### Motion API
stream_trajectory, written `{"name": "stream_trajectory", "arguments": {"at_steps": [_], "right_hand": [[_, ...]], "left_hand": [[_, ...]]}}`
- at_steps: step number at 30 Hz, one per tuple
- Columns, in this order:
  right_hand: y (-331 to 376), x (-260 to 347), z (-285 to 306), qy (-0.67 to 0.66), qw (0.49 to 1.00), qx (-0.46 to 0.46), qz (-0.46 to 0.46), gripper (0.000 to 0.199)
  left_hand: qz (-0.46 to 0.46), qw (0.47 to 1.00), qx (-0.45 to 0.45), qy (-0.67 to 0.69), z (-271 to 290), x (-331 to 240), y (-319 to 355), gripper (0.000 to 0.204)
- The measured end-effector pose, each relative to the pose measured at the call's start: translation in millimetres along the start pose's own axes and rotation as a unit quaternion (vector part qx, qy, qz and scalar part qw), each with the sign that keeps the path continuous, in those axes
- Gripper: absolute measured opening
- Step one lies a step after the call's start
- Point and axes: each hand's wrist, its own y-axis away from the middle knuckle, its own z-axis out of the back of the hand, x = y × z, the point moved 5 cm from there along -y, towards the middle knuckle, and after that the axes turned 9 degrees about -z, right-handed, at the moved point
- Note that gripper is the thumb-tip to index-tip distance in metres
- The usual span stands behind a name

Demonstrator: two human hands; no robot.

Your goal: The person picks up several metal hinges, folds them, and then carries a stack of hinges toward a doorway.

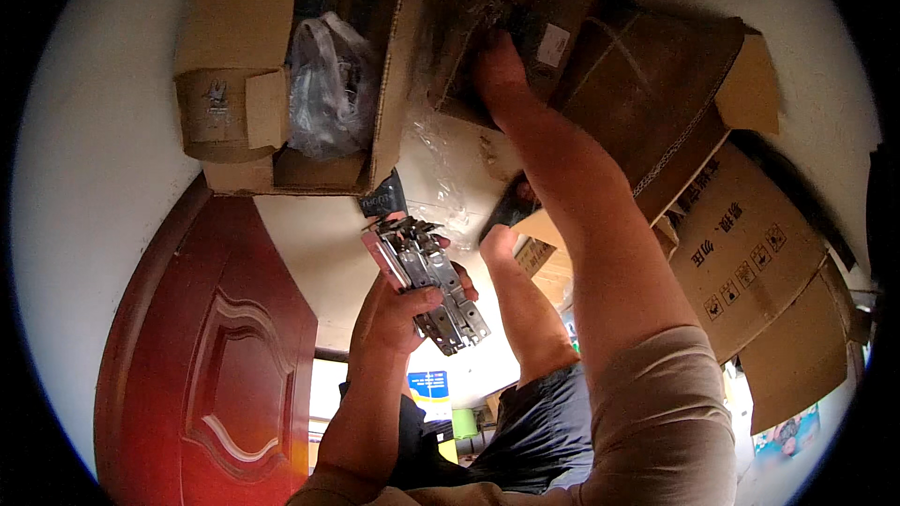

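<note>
Storeroom or home workspace: cardboard cartons stacked upper right, open box upper left, red panelled door lower left.

Pale cream floor, smooth, fills left side and far edge. Dark red carved wooden door panel lying lower left, raised curvy moulding. Bright daylight further back near small green bin. Brown cardboard cartons stacked right.
</note>
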Motion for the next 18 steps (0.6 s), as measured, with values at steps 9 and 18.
{"name": "stream_trajectory", "arguments": {"at_steps": [9, 18], "right_hand": [[23, -26, 32, 0.001, 0.999, -0.032, 0.013, 0.040], [3, -1, 44, -0.001, 0.994, -0.100, 0.052, 0.048]], "left_hand": [[0.007, 0.999, 0.033, 0.032, 2, 5, -1, 0.072], [0.026, 0.999, 0.035, 0.017, 4, 2, -4, 0.078]]}}
